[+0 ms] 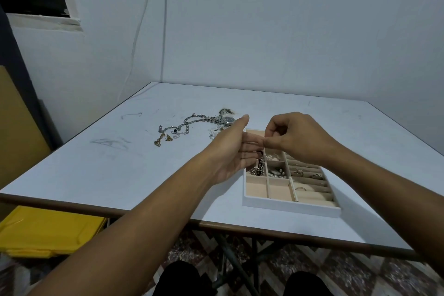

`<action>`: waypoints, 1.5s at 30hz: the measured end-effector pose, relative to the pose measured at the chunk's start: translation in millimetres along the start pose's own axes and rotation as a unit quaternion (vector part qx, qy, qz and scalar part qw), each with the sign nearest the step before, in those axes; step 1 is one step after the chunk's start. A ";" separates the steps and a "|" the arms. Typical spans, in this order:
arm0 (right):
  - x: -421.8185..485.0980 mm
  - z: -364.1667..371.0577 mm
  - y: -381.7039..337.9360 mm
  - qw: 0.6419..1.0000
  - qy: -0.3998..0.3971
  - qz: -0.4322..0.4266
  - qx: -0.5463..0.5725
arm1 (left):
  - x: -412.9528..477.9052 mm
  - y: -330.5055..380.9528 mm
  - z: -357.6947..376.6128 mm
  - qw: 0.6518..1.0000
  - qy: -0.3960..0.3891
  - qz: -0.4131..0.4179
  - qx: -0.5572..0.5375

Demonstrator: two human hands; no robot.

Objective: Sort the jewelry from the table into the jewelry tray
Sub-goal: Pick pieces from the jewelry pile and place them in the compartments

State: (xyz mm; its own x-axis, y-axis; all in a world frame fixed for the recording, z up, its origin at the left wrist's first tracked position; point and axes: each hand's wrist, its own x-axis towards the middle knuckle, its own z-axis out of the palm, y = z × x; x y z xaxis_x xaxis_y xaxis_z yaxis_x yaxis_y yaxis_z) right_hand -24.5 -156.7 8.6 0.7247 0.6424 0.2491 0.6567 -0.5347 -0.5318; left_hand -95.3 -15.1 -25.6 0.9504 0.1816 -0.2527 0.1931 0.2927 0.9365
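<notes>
The white compartmented jewelry tray with beige lining [288, 206] sits on the pale counter [120, 170], partly filled. The left hand [230, 151] is spread flat over the tray's far left corner. The right hand [293, 137] has its fingers curled, thumb and forefinger pinched at a left fingertip; any held piece cannot be made out. The silver link chain [192, 120], gold chain [163, 139] and silver wristwatch [228, 119] lie on the counter left of the tray.
</notes>
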 end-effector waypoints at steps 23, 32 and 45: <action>47.0 67.1 -44.5 0.993 -0.080 -0.074 -0.036 | -33.6 -7.6 -107.1 0.865 0.249 0.222 0.375; 83.6 136.9 -87.9 0.985 -0.132 -0.095 -0.055 | -52.1 -11.2 -174.1 0.787 0.293 0.180 0.513; 101.3 189.0 -115.1 0.987 -0.081 -0.062 -0.128 | -53.4 -18.3 -195.0 0.714 0.273 0.148 0.627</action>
State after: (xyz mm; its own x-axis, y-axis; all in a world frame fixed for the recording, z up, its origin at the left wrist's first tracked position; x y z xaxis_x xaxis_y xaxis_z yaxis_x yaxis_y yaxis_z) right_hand -66.1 73.7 -57.9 0.6067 0.7796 0.1554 0.7840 -0.5544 -0.2792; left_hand -197.1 152.9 -76.6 0.8246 0.4996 0.2653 0.3948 -0.8442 0.3626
